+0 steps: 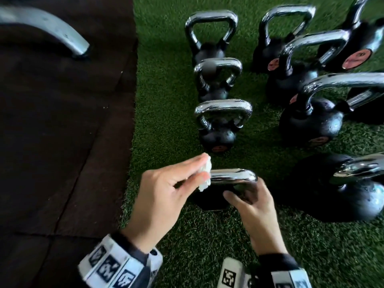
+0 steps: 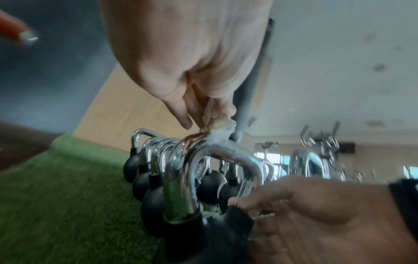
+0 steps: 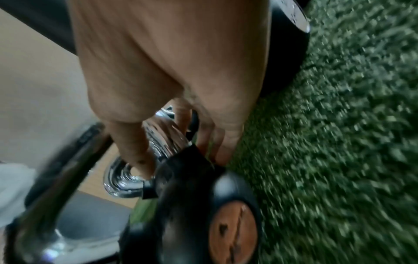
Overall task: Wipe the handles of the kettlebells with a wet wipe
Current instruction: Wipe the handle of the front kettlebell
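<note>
The nearest kettlebell, black with a chrome handle [image 1: 234, 176], stands on the green turf. My left hand [image 1: 204, 166] pinches a crumpled white wet wipe [image 1: 206, 179] between thumb and fingers and holds it against the handle's left end. The left wrist view shows the wipe [image 2: 218, 133] pressed on top of the handle's bend [image 2: 228, 154]. My right hand [image 1: 245, 192] grips the right leg of the same handle, just above the black body. In the right wrist view its fingers [image 3: 135, 142] curl round that chrome leg [image 3: 165, 137], above the kettlebell's orange disc [image 3: 233, 232].
Several more chrome-handled kettlebells stand on the turf [image 1: 166, 100] ahead, one row straight in front [image 1: 222, 113] and larger ones at the right [image 1: 311, 121]. A dark rubber mat [image 1: 62, 132] lies to the left, with a curved grey metal bar [image 1: 52, 26] on it.
</note>
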`<state>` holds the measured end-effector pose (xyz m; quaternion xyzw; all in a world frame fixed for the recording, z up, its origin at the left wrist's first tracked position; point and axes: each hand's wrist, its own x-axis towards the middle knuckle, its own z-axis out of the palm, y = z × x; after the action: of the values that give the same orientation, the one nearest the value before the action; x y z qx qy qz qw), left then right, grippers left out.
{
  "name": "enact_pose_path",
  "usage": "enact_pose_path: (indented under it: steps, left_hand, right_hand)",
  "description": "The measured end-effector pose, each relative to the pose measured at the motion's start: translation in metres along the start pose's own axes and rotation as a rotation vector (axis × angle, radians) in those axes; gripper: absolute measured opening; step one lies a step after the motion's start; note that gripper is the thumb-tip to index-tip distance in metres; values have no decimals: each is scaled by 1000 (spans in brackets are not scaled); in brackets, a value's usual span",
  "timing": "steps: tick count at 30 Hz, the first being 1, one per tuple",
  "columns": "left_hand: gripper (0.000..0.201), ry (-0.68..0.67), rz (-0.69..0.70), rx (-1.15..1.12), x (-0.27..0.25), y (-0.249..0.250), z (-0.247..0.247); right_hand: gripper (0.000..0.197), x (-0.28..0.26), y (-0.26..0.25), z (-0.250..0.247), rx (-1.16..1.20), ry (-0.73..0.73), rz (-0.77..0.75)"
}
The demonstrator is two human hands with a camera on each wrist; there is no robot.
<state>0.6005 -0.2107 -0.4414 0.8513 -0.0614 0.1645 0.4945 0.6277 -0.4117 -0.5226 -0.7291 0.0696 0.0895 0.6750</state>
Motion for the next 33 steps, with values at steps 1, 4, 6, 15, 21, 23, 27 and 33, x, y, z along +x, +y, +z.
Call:
enact_pose_path:
  steps: [1, 4, 6, 15, 21, 23, 27, 33]
  left_hand:
    - [37, -41, 57, 83, 2, -2, 5]
    - [40, -141, 162, 235, 0, -10, 12]
    - [39, -96, 147, 248, -4, -19, 6]
    - [47, -19, 58, 93, -32, -37, 3]
    - [44, 32, -121, -34, -41, -54, 4]
    - [44, 47, -137, -52, -49, -61, 7]
    - [43, 67, -309, -149, -58, -70, 23]
    - [34, 126, -402, -230, -61, -72, 39]
  right_hand:
    - [39, 2, 4, 5, -16, 4, -10]
    - [24, 2, 17, 14, -82, 135, -42]
    - [25, 1, 21, 13, -96, 146, -36]
    - [23, 3, 25, 9, -25, 116, 4]
    - [24, 4, 24, 6, -21, 106, -1]
    - [24, 4, 23, 6, -24, 107, -8]
    - [24, 6, 24, 6, -18, 95, -16]
    - [26, 5, 22, 4, -56, 112, -18]
